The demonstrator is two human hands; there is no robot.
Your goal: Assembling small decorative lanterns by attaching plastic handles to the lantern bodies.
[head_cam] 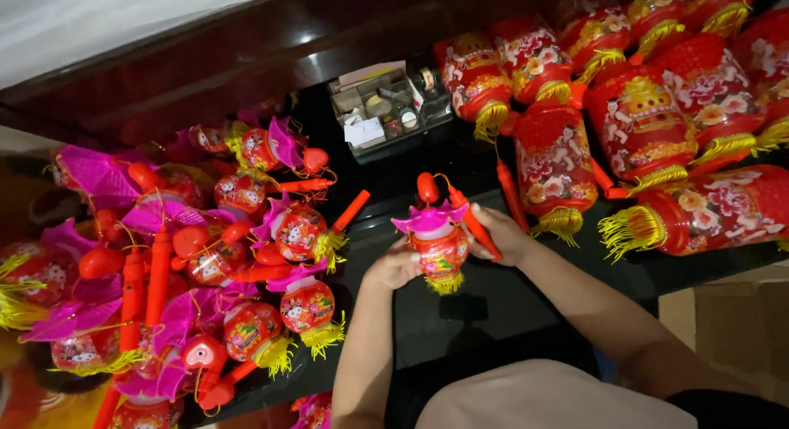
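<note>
**Two hands on a small toy lantern**

A person's left hand (394,267) and right hand (503,234) close around a small red plastic lantern with a pink scalloped roof and a yellow tassel (437,245), holding it above the glossy black table (493,306); the right fingers also grip its red stick handle (474,224). A heap of similar pink-roofed lanterns (205,256) lies to the left, larger red barrel lanterns with gold fringe (641,125) to the right, and a clear compartment box of small parts (386,108) stands beyond

A clear tray (386,108) of small bits sits on the dark desk (477,314). Left of the tray lies a heap of small lanterns (246,256); right of it, big red lanterns (641,125).
</note>
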